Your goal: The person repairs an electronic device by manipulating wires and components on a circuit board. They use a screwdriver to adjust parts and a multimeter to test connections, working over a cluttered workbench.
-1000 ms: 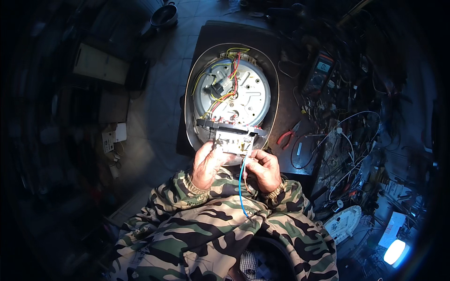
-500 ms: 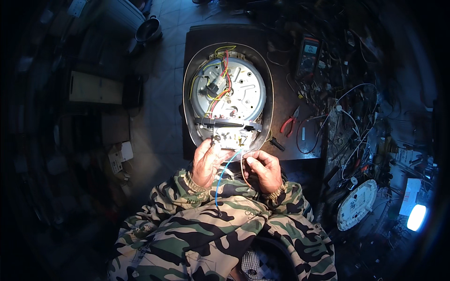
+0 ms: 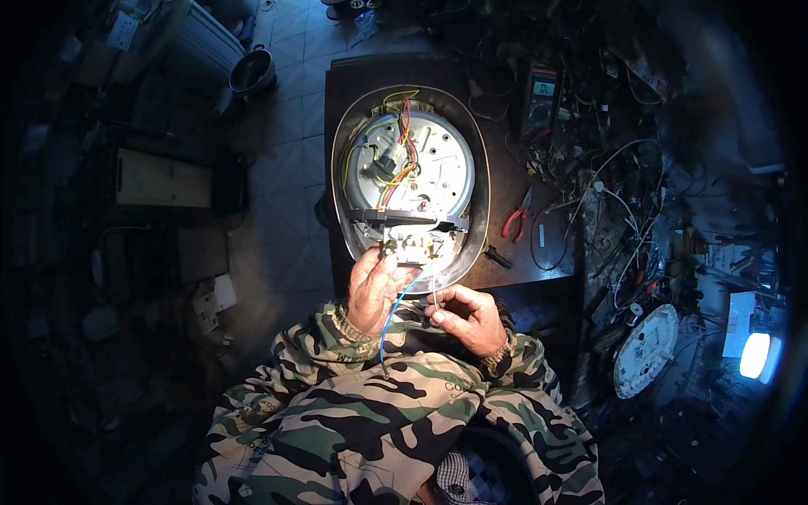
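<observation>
An oval appliance housing lies opened on the dark table, showing a round metal base with red and yellow wires. A black crossbar spans its near part. Just below that bar is a small circuit board, its left edge gripped by my left hand. From the board a blue wire hangs loose toward my jacket. My right hand pinches a pale wire that also runs down from the board; its lower end is hidden at my fingers.
Red-handled pliers and a multimeter lie on the right of the table. Beyond them is a clutter of parts and cables. A white oval panel and a bright lamp are at far right, a pot at far left.
My right hand has slid down the pale wire, away from the board, pulling it straighter. The blue wire has swung slightly left. My left hand keeps its hold.
</observation>
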`<state>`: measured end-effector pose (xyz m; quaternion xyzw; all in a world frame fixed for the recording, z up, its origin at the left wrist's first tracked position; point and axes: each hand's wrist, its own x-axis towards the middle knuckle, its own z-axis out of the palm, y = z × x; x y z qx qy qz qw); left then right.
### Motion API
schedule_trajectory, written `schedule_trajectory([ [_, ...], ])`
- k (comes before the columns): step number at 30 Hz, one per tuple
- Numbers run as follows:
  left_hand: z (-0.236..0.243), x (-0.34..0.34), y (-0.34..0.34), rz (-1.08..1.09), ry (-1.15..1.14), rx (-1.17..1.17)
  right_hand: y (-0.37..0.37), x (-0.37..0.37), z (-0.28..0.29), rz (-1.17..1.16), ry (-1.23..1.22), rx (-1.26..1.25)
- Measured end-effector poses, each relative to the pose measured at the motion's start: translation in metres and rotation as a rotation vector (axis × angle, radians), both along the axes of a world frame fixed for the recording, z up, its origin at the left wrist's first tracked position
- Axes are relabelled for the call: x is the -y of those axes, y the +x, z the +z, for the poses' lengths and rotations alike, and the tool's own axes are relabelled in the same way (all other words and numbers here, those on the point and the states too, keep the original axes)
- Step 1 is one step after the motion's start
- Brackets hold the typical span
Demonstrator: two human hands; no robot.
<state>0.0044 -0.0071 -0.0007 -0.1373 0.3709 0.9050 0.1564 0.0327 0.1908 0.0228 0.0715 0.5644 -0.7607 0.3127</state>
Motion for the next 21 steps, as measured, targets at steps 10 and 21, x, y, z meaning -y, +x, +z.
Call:
schedule_trajectory([
  [10,0.01,-0.005,-0.006,0.036,0.045,-0.067,-0.006,-0.032,0.004,-0.008,0.106,-0.046],
  [21,0.027,-0.033,-0.015,0.091,-0.047,0.024,0.006,-0.119,-0.045,-0.307,0.435,-0.048],
])
